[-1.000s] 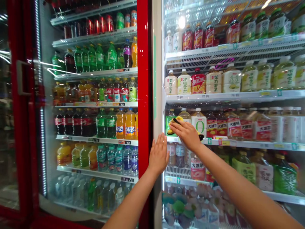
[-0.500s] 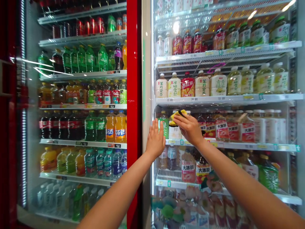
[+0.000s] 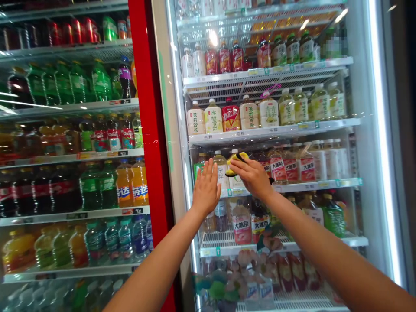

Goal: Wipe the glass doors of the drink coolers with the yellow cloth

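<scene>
1. The red frame [image 3: 157,173] is standing upright between two drinks coolers, leaning slightly in view; every place below is being told from it.
2. To the right of the red frame, the left hand [image 3: 207,187] is stretching up with its palm turned toward the glass front [image 3: 294,273], fingers straight and a little spread, grasping nothing; it is appearing to lie flat on the glass.
3. Farther right of the red frame, the right hand [image 3: 255,175] is closing its fingers over a yellow cloth [image 3: 234,164] with black edging, and is holding it up toward the glass.
4. The two hands are staying near each other without touching, the left one being closer to the red frame.
5. Behind the hands, right of the red frame, tea bottles [image 3: 290,167] are standing in a row on a white shelf [image 3: 325,184].
6. Higher up on that same side of the red frame, a red-labelled bottle [image 3: 230,115] is standing among pale ones.
7. Low on that side, pinkish flower shapes [image 3: 245,260] are showing; whether they are sitting on the glass or reflecting in it, I cannot tell.
8. Just left of the red frame, orange bottles [image 3: 125,186] are standing beside green bottles [image 3: 92,186].
</scene>
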The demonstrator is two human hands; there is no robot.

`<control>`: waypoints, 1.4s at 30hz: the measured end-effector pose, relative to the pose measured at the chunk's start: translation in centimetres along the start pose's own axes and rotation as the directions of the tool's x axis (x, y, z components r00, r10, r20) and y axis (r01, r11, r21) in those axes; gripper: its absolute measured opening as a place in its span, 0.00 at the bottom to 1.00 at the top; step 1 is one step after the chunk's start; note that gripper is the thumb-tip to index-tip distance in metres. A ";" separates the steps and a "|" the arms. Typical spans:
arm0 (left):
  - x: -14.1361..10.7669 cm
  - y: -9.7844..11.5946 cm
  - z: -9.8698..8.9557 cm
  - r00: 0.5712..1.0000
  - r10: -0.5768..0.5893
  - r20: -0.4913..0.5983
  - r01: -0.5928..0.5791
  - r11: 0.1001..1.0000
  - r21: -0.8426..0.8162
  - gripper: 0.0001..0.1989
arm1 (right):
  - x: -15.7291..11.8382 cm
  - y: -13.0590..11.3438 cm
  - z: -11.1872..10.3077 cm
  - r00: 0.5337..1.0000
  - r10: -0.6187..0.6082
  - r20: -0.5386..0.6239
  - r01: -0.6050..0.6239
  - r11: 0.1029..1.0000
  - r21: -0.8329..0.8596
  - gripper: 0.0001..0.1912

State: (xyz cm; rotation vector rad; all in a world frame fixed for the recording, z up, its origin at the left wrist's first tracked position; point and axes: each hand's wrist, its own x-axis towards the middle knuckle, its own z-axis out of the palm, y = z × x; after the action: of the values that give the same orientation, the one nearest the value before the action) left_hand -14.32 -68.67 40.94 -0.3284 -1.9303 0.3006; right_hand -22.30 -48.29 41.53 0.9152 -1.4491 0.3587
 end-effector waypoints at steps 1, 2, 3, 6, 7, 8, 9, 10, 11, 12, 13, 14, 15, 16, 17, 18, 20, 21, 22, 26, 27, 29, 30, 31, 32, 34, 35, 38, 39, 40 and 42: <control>0.4 0.1 -0.2 1.000 0.020 -0.004 -0.020 1.000 -0.003 0.41 | 0.8 0.6 -0.4 0.999 0.053 -0.015 -0.053 0.998 -0.014 0.23; 0.8 0.1 -0.4 1.000 0.029 -0.010 -0.029 1.000 -0.004 0.42 | 1.9 0.9 -0.5 0.993 0.112 -0.029 -0.112 0.993 -0.026 0.24; 1.2 0.2 -0.6 0.999 0.029 -0.018 -0.029 1.000 -0.004 0.42 | 3.0 0.9 -0.5 0.985 0.166 -0.037 -0.167 0.985 -0.034 0.25; 2.4 0.5 -0.8 0.999 0.008 -0.045 -0.008 1.000 -0.004 0.42 | 4.9 -0.6 0.2 0.977 0.213 0.005 -0.212 0.976 -0.050 0.27; 2.6 0.7 -0.7 0.999 0.003 -0.052 -0.003 1.000 -0.003 0.42 | 4.8 -1.1 0.4 0.983 0.181 0.036 -0.179 0.982 -0.053 0.27; 2.7 0.8 -0.6 0.998 0.002 -0.056 -0.002 1.000 -0.002 0.42 | 4.2 -1.4 0.6 0.989 0.135 0.066 -0.132 0.990 -0.052 0.26; 2.7 1.0 -0.5 0.998 0.005 -0.056 -0.005 1.000 0.000 0.42 | 3.3 -1.4 0.5 0.992 0.086 0.091 -0.082 0.995 -0.048 0.26; 2.7 1.2 -0.4 0.999 0.013 -0.052 -0.013 1.000 0.004 0.42 | 2.2 -1.0 0.2 0.994 0.045 0.102 -0.041 0.998 -0.044 0.25; 2.7 1.4 -0.3 0.999 0.027 -0.043 -0.027 1.000 0.006 0.42 | 1.2 -0.2 -0.3 0.995 0.023 0.098 -0.018 0.999 -0.044 0.24; 2.7 1.6 -0.2 0.998 0.045 -0.032 -0.045 0.999 0.007 0.41 | 0.2 0.7 -0.9 0.997 0.024 0.078 -0.020 0.999 -0.051 0.24; 2.7 1.8 -0.2 0.998 0.063 -0.022 -0.063 0.998 0.007 0.41 | -0.4 1.8 -1.5 0.998 0.049 0.045 -0.046 0.997 -0.062 0.25; 2.9 2.1 -0.2 0.997 0.077 -0.012 -0.077 0.997 0.005 0.40 | -0.7 2.8 -2.1 0.995 0.095 0.003 -0.095 0.993 -0.075 0.25; 3.1 2.3 -0.1 0.996 0.087 -0.006 -0.087 0.996 0.004 0.40 | -0.7 3.6 -2.5 0.987 0.155 -0.045 -0.158 0.984 -0.086 0.26; 3.3 2.6 -0.1 0.996 0.090 -0.004 -0.090 0.996 0.005 0.40 | -0.5 4.1 -2.7 0.972 0.218 -0.091 -0.226 0.970 -0.092 0.27; 3.6 2.8 -0.1 0.996 0.090 -0.006 -0.089 0.996 0.006 0.40 | -0.1 4.3 -2.7 0.953 0.275 -0.128 -0.288 0.953 -0.093 0.28; 4.0 3.1 0.0 0.996 0.087 -0.012 -0.087 0.996 0.008 0.40 | 0.3 4.1 -2.5 0.936 0.317 -0.151 -0.332 0.939 -0.092 0.28; 4.5 3.7 0.3 0.996 0.084 -0.028 -0.084 0.996 0.009 0.40 | 0.7 3.0 -1.8 0.935 0.327 -0.139 -0.342 0.935 -0.096 0.29; 4.7 4.0 0.5 0.996 0.084 -0.035 -0.084 0.996 0.009 0.40 | 0.6 2.5 -1.5 0.950 0.296 -0.105 -0.306 0.946 -0.102 0.29; 4.8 4.3 0.8 0.996 0.085 -0.037 -0.085 0.996 0.008 0.40 | 0.3 2.2 -1.4 0.967 0.246 -0.059 -0.251 0.962 -0.107 0.29; 4.8 5.6 1.7 0.995 0.098 -0.025 -0.099 0.995 -0.013 0.39 | -0.9 4.0 -2.8 0.994 0.103 0.024 -0.099 0.989 -0.113 0.28; 4.9 6.0 2.0 0.995 0.103 -0.020 -0.103 0.994 -0.022 0.39 | -0.8 5.0 -3.3 0.993 0.117 -0.002 -0.116 0.986 -0.116 0.28; 5.2 6.7 2.4 0.994 0.112 -0.016 -0.113 0.993 -0.040 0.39 | -0.2 6.6 -4.1 0.978 0.190 -0.082 -0.198 0.973 -0.119 0.29; 5.4 7.0 2.6 0.993 0.114 -0.017 -0.115 0.992 -0.047 0.39 | 0.1 7.1 -4.2 0.966 0.231 -0.115 -0.244 0.962 -0.119 0.30; 5.7 7.4 2.8 0.993 0.113 -0.020 -0.114 0.992 -0.051 0.39 | 0.4 7.2 -4.2 0.955 0.263 -0.134 -0.279 0.953 -0.121 0.31; 6.0 7.8 3.0 0.994 0.108 -0.024 -0.109 0.993 -0.054 0.39 | 0.5 7.2 -4.1 0.950 0.281 -0.136 -0.298 0.946 -0.124 0.31; 6.5 8.7 3.4 0.995 0.094 -0.024 -0.095 0.994 -0.059 0.38 | -0.3 6.7 -4.0 0.960 0.264 -0.088 -0.274 0.952 -0.136 0.31; 6.7 9.1 3.6 0.996 0.085 -0.023 -0.087 0.994 -0.061 0.37 | -1.1 6.5 -4.0 0.971 0.234 -0.048 -0.239 0.961 -0.140 0.31; 7.1 10.2 4.1 0.998 0.060 -0.029 -0.062 0.995 -0.073 0.38 | -4.0 7.4 -5.2 0.988 0.147 0.041 -0.139 0.980 -0.141 0.30; 7.3 10.4 4.1 0.998 0.061 -0.033 -0.063 0.995 -0.076 0.38 | -4.7 8.3 -5.8 0.989 0.144 0.043 -0.136 0.980 -0.143 0.29; 7.5 10.7 4.2 0.997 0.070 -0.034 -0.072 0.994 -0.080 0.38 | -5.0 9.3 -6.4 0.987 0.158 0.027 -0.153 0.977 -0.146 0.29; 8.0 11.0 4.2 0.994 0.105 -0.024 -0.107 0.990 -0.091 0.37 | -4.6 11.2 -7.2 0.973 0.226 -0.039 -0.229 0.962 -0.152 0.29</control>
State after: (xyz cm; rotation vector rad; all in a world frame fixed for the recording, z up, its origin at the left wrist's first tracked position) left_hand -20.11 -55.77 42.32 -0.4940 -1.9146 0.2772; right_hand -25.97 -34.63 41.68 0.6190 -1.5439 0.4175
